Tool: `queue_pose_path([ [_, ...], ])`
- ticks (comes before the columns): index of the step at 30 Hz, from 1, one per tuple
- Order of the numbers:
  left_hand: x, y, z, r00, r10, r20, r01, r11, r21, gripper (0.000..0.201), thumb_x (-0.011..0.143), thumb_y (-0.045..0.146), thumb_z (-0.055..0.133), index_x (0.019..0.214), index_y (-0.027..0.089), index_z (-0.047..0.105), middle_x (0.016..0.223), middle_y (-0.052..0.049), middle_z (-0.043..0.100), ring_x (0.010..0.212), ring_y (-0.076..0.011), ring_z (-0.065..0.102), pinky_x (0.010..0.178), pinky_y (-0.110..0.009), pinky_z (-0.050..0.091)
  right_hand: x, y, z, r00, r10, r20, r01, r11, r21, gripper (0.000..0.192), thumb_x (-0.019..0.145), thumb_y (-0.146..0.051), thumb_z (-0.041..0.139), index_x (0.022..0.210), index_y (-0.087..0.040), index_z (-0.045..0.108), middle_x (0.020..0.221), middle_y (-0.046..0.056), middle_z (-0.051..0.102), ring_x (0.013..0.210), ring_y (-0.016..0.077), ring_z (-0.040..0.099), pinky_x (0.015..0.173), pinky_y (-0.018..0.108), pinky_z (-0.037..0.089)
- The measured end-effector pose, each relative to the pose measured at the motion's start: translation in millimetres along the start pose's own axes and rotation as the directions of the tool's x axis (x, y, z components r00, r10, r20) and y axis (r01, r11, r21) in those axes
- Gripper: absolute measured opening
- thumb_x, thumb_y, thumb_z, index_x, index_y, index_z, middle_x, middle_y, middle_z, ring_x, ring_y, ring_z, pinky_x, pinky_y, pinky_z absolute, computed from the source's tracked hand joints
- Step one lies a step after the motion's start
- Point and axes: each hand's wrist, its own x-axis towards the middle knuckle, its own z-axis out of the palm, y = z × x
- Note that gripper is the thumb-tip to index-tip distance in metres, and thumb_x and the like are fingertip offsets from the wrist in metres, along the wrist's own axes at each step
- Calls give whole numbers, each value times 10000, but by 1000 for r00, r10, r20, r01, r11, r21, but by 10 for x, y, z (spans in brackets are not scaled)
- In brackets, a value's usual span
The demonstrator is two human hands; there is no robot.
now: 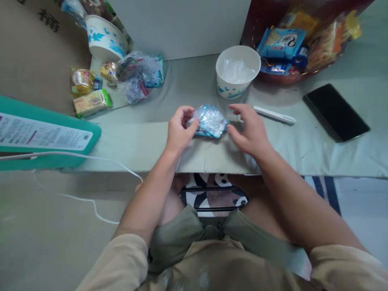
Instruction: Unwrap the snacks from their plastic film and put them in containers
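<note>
A small shiny blue and clear snack wrapper (210, 121) lies on the grey-green table top (145, 137) in front of me. My left hand (178, 131) pinches the wrapper's left edge between thumb and fingers. My right hand (250, 129) hovers just right of the wrapper with its fingers spread and holds nothing; its thumb tip is close to the wrapper's right corner.
A white paper bowl (237, 72) stands behind the wrapper. A white pen (274, 114) and a black phone (336, 112) lie to the right. A red basket of snacks (303, 40) stands at the back right. Snack packets (133, 74), another bowl (104, 38) and a teal device (42, 135) are at the left.
</note>
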Motion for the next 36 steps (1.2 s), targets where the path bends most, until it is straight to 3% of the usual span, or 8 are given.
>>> queue_pose_path([
  [4, -13, 68, 29, 990, -125, 58, 133, 978, -162, 222, 862, 409, 700, 879, 243, 553, 790, 7, 599, 618, -105, 561, 536, -222, 482, 75, -223, 122, 991, -74, 113, 62, 992, 110, 628, 860, -337, 566, 1472, -203, 520, 1284, 143, 686, 1114, 310, 625, 988, 460, 495],
  [10, 93, -128, -138, 980, -185, -73, 171, 972, -164, 210, 854, 340, 696, 960, 267, 531, 698, 37, 522, 539, -96, 525, 474, -211, 435, 75, -48, -69, 998, 42, 51, -47, 993, 108, 248, 910, -288, 529, 984, -233, 760, 815, 58, 671, 815, 230, 618, 822, 392, 504],
  [16, 147, -272, -388, 980, -7, -197, 28, 994, 103, 141, 892, 345, 666, 995, 269, 606, 924, -25, 641, 723, -144, 667, 646, -275, 551, -27, 188, -276, 956, 227, -186, -247, 965, -91, 278, 907, -257, 517, 1079, -219, 732, 1005, 118, 681, 972, 284, 639, 893, 460, 507],
  [20, 71, -57, -302, 980, 198, 17, -195, 945, 263, 340, 802, 393, 788, 1095, 252, 691, 1276, -97, 640, 1258, -285, 622, 1089, -447, 519, -69, 10, -233, 998, 33, -46, -39, 991, -125, 434, 896, -334, 594, 1314, -226, 639, 1230, 149, 667, 1172, 337, 595, 1001, 514, 453],
  [22, 39, 31, -251, 970, 201, 140, -235, 924, 302, 322, 736, 359, 847, 1011, 243, 726, 1328, -102, 629, 1334, -320, 573, 1171, -497, 456, -88, -103, -180, 998, -25, 52, 32, 990, -136, 347, 900, -360, 624, 1231, -270, 678, 1154, 101, 699, 1188, 335, 585, 1038, 526, 405],
  [26, 5, 110, -260, 958, 237, 160, -277, 908, 316, 47, 799, 211, 732, 839, 236, 725, 1220, -81, 672, 1243, -287, 634, 1147, -498, 479, -123, -234, -157, 996, -19, 91, 33, 989, -145, 204, 979, -309, 533, 898, -279, 717, 863, 44, 676, 1003, 266, 617, 1042, 508, 365],
  [32, -97, 287, -305, 900, 392, 189, -434, 840, 326, 49, 757, 201, 702, 777, 246, 701, 1030, -30, 743, 1126, -260, 695, 1068, -476, 530, -149, -260, -191, 999, 13, 51, -7, 991, -130, 428, 883, -310, 612, 1307, -267, 643, 1219, 102, 698, 1212, 335, 579, 1099, 545, 335],
  [36, -169, 382, -292, 877, 440, 193, -480, 831, 283, 54, 777, 178, 670, 772, 226, 694, 845, -12, 759, 769, -172, 705, 765, -343, 591, -133, -168, -131, 995, 25, 94, -10, 988, -156, 254, 909, -258, 562, 1109, -285, 716, 902, 51, 699, 1080, 301, 600, 1135, 581, 288],
])
